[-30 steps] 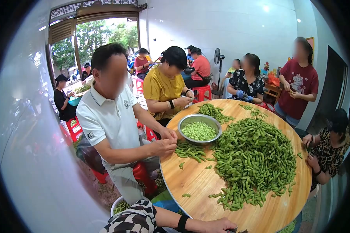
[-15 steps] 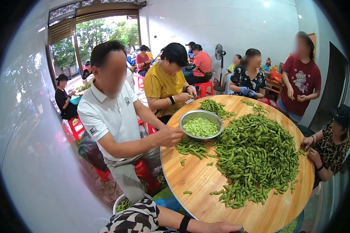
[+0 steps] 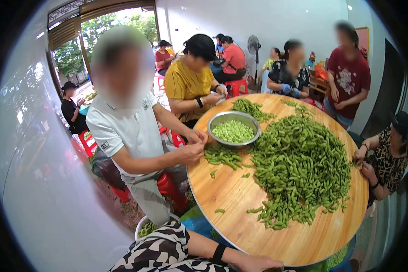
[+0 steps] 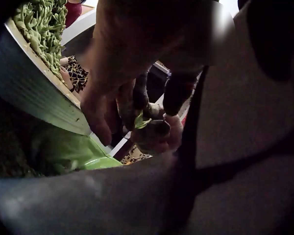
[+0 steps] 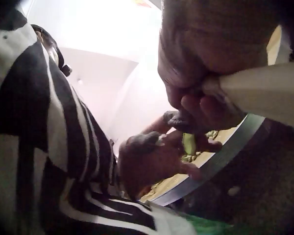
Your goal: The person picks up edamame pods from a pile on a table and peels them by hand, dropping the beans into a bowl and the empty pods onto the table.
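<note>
At the bottom of the head view my left hand point(image 3: 259, 264) is beside the round table's point(image 3: 231, 190) near edge, thumb side up, its fingers mostly cut off. In the left wrist view my left hand point(image 4: 142, 58) reaches down to a green pod point(image 4: 141, 121), which lies at the fingertips of my right hand point(image 4: 157, 137). From the right wrist view, my right hand point(image 5: 206, 73) has curled fingers and meets my left hand point(image 5: 152, 161), the pod point(image 5: 188, 144) pinched between them. Dark coverings show on some fingertips. My right hand is outside the head view.
A large heap of green pods point(image 3: 301, 167) covers the table's right part. Behind the near pods stands a metal bowl point(image 3: 233, 129) of shelled beans. A person in a white shirt point(image 3: 127, 131) sits at the left; others surround the table. A bucket point(image 3: 143, 226) stands below.
The head view has tilted down a little, so the table and bowl appear higher. The white-shirted person's hands have drawn back from the bowl and come together at the table edge.
</note>
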`<state>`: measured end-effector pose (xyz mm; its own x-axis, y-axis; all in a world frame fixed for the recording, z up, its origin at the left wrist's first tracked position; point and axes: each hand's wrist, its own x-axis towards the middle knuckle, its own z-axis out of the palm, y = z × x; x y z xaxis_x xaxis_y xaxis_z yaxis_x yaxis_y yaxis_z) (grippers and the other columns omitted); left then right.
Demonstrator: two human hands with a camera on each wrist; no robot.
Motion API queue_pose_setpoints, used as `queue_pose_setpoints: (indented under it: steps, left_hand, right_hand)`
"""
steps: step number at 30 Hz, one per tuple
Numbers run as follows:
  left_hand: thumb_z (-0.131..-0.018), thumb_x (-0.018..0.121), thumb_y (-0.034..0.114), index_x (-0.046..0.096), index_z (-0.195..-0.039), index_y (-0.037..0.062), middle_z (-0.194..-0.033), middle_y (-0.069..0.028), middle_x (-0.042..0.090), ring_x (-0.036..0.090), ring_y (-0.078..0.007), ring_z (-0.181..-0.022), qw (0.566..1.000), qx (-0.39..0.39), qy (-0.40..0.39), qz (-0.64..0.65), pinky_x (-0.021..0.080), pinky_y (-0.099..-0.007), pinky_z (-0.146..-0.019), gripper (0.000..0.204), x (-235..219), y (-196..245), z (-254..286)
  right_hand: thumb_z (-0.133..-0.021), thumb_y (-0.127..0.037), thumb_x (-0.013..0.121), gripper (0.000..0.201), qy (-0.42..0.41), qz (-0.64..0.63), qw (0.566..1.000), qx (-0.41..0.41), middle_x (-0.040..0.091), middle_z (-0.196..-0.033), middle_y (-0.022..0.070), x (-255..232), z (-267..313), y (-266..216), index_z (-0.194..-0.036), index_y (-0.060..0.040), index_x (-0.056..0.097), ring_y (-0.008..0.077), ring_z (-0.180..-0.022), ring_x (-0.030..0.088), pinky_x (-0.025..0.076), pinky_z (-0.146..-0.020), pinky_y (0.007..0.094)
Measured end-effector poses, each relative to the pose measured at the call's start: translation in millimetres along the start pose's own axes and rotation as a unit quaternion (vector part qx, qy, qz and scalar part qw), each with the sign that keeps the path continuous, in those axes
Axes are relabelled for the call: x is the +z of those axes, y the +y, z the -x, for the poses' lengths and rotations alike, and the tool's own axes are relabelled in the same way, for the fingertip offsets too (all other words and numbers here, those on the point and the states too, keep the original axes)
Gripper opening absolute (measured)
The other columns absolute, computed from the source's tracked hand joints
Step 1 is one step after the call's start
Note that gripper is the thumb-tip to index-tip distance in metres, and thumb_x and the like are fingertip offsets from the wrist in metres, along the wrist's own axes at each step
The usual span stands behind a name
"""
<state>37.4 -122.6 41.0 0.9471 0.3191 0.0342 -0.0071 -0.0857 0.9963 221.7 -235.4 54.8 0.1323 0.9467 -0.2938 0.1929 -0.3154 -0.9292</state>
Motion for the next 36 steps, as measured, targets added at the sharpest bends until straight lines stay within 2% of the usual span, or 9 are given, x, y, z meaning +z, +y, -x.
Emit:
queue_pose_setpoints:
  steps: [2, 4, 8, 11, 17, 24, 28, 32, 36]
  left_hand:
    - [-0.077, 0.060, 0.001, 0.055, -0.101, 0.0024, -0.089, -0.0129, 0.060, 0.059, -0.0244, -0.081, 1.000, -0.017, -0.012, 0.022, 0.048, -0.0344, -0.071, 0.025, 7, -14, -3]
    - [-0.080, 0.057, 0.006, 0.051, -0.097, 0.0005, -0.084, -0.0161, 0.058, 0.057, -0.0303, -0.077, 0.992, 0.120, 0.026, -0.010, 0.047, -0.0367, -0.072, 0.019, 13, -57, -13]
    - [-0.073, 0.061, 0.006, 0.052, -0.094, 0.0008, -0.080, -0.0162, 0.060, 0.060, -0.0294, -0.076, 0.994, 0.062, 0.080, 0.041, 0.047, -0.0389, -0.071, 0.023, 8, -50, -8]
    - [-0.073, 0.060, 0.003, 0.052, -0.097, 0.0014, -0.086, -0.0182, 0.056, 0.056, -0.0379, -0.082, 0.978, 0.071, 0.112, -0.162, 0.047, -0.0400, -0.070, 0.025, -28, -21, 17]
    - [-0.070, 0.068, 0.006, 0.058, -0.089, 0.0037, -0.086, -0.0154, 0.055, 0.055, -0.0334, -0.087, 0.721, -0.106, 0.264, -0.631, 0.046, -0.0428, -0.072, 0.021, -124, -3, 76]
    - [-0.073, 0.064, 0.014, 0.059, -0.088, 0.0049, -0.086, -0.0165, 0.055, 0.056, -0.0352, -0.084, 0.790, -0.068, 0.279, -0.542, 0.048, -0.0444, -0.072, 0.019, -149, -56, 27]
    - [-0.073, 0.057, 0.012, 0.054, -0.083, 0.0011, -0.082, -0.0206, 0.055, 0.056, -0.0383, -0.082, 0.796, -0.087, 0.256, -0.542, 0.048, -0.0459, -0.069, 0.016, -146, -68, 13]
    - [-0.069, 0.061, 0.009, 0.053, -0.095, 0.0012, -0.091, -0.0186, 0.056, 0.056, -0.0378, -0.086, 0.776, -0.070, 0.305, -0.548, 0.047, -0.0466, -0.075, 0.028, -146, -64, 15]
    - [-0.068, 0.060, 0.006, 0.052, -0.094, -0.0002, -0.082, -0.0170, 0.057, 0.058, -0.0365, -0.080, 0.803, -0.032, 0.342, -0.487, 0.047, -0.0457, -0.069, 0.028, -149, -53, 12]
  right_hand:
    - [-0.089, -0.007, 0.056, 0.007, 0.022, 0.053, 0.998, -0.039, 0.052, -0.065, -0.0018, 1, 0, 12, -0.088, -0.0016, 0.060, 0.0060, -0.054, 0.046, 0.036, -0.049, 0.0218]
    - [-0.089, -0.009, 0.056, 0.009, 0.026, 0.019, 0.999, -0.031, 0.052, -0.064, -0.0015, 7, -1, 8, -0.090, -0.0013, 0.060, 0.0063, -0.055, 0.045, 0.036, -0.049, 0.0218]
    - [-0.086, -0.009, 0.054, 0.009, 0.007, -0.100, 0.995, 0.018, 0.055, -0.063, 0.0040, 12, -13, 22, -0.084, -0.0004, 0.057, 0.0074, -0.044, 0.046, 0.035, -0.039, 0.0230]
    - [-0.093, -0.015, 0.050, 0.017, 0.019, -0.238, 0.970, 0.040, 0.049, -0.059, 0.0034, 21, -17, 14, -0.093, 0.0011, 0.055, 0.0084, -0.041, 0.039, 0.032, -0.037, 0.0232]
    - [-0.098, -0.030, 0.036, 0.032, 0.067, -0.474, 0.874, 0.087, 0.048, -0.061, 0.0055, 19, -23, 28, -0.100, -0.0022, 0.053, 0.0114, -0.042, 0.036, 0.031, -0.037, 0.0259]
    - [-0.097, -0.022, 0.030, 0.030, 0.007, -0.434, 0.896, 0.094, 0.045, -0.062, 0.0064, 43, -29, 28, -0.106, -0.0037, 0.051, 0.0140, -0.045, 0.040, 0.033, -0.038, 0.0273]
    - [-0.092, -0.025, 0.050, 0.023, 0.013, -0.391, 0.917, 0.082, 0.047, -0.061, 0.0042, 53, -27, 17, -0.093, -0.0033, 0.054, 0.0125, -0.045, 0.039, 0.031, -0.039, 0.0261]
    - [-0.096, -0.036, 0.049, 0.045, -0.048, -0.355, 0.931, 0.072, 0.057, -0.078, 0.0047, 60, -23, -1, -0.125, -0.0020, 0.051, 0.0082, -0.046, 0.036, 0.027, -0.038, 0.0211]
    - [-0.096, -0.035, 0.050, 0.045, -0.064, -0.347, 0.935, 0.040, 0.057, -0.079, 0.0058, 53, -31, -3, -0.127, -0.0016, 0.050, 0.0078, -0.046, 0.037, 0.029, -0.039, 0.0204]
